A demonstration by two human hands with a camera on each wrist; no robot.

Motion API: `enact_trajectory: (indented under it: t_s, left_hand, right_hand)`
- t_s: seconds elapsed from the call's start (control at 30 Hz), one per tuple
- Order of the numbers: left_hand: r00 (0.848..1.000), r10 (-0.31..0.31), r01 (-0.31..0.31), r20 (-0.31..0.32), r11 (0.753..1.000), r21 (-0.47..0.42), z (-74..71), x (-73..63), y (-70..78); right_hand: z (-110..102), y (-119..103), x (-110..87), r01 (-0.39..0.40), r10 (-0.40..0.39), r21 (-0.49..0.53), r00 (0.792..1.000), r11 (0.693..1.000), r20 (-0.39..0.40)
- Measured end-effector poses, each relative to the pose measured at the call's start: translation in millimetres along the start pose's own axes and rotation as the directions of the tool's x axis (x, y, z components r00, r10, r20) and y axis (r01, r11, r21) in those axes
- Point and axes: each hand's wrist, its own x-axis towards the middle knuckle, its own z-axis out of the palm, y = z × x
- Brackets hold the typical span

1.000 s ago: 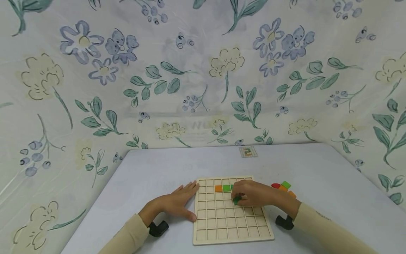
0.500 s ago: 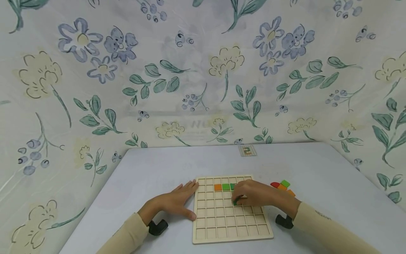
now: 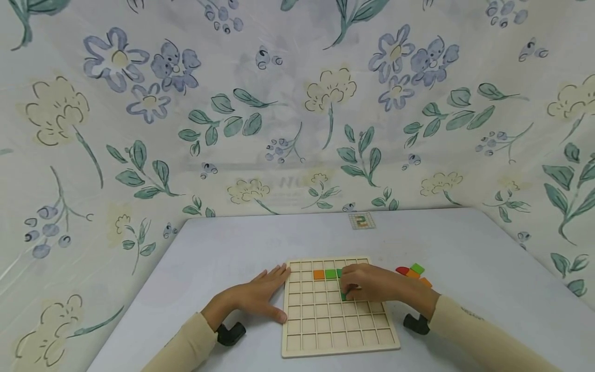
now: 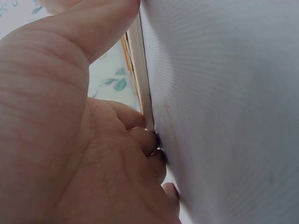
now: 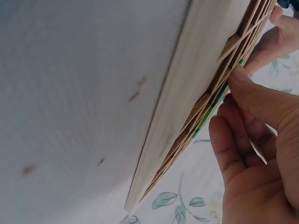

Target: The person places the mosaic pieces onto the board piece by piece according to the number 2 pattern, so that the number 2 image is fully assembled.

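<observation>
We see the left hand spread wide against the left edge of the wooden grid board. On the board, a dark green tile now shows flatter than half a second earlier, at the right hand's narrowed fingertips; whether they pinch it, we cannot tell.

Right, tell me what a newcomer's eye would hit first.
The floral sheet filling the background would probably catch the eye first. Next comes the wooden grid board on the table, left hand at its left edge and right hand touching a dark green tile. Red, orange and green pieces lie right of the board.
</observation>
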Motion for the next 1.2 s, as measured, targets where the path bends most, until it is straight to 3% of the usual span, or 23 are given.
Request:
enact_trajectory:
  t_s: [0.2, 0.4, 0.77, 0.9, 1.03, 1.2]
  left_hand:
    - [1.0, 0.004, -0.004, 0.0, 1.0, -0.003, -0.3, 0.1, 0.3]
    - [1.0, 0.014, -0.014, 0.004, 1.0, -0.006, 1.5, 1.1, 0.4]
    - [1.0, 0.019, -0.019, 0.002, 1.0, 0.005, 0.5, 1.7, -0.4]
    - [1.0, 0.021, -0.022, 0.005, 1.0, 0.003, 0.7, 2.2, -0.8]
    - [1.0, 0.014, -0.014, 0.003, 1.0, 0.005, 0.8, 1.6, -1.6]
    - [1.0, 0.0, 0.0, 0.001, 1.0, -0.005, 1.4, 0.7, -2.4]
  right_hand:
    - [-1, 2, -2.4, -0.046, 0.046, 0.037, 0.999, 0.998, -0.009]
    - [-12, 12, -14.6, -0.112, 0.12, 0.101, 0.99, 0.988, -0.07]
    - [-36, 33, -51.5, -0.223, 0.237, 0.09, 0.953, 0.971, -0.188]
    - [-42, 43, -71.8, -0.269, 0.278, 0.07, 0.927, 0.961, -0.252]
    - [-49, 51, -87.5, -0.366, 0.368, 0.066, 0.882, 0.928, -0.294]
    - [-54, 56, -100.4, -0.468, 0.478, 0.105, 0.839, 0.878, -0.261]
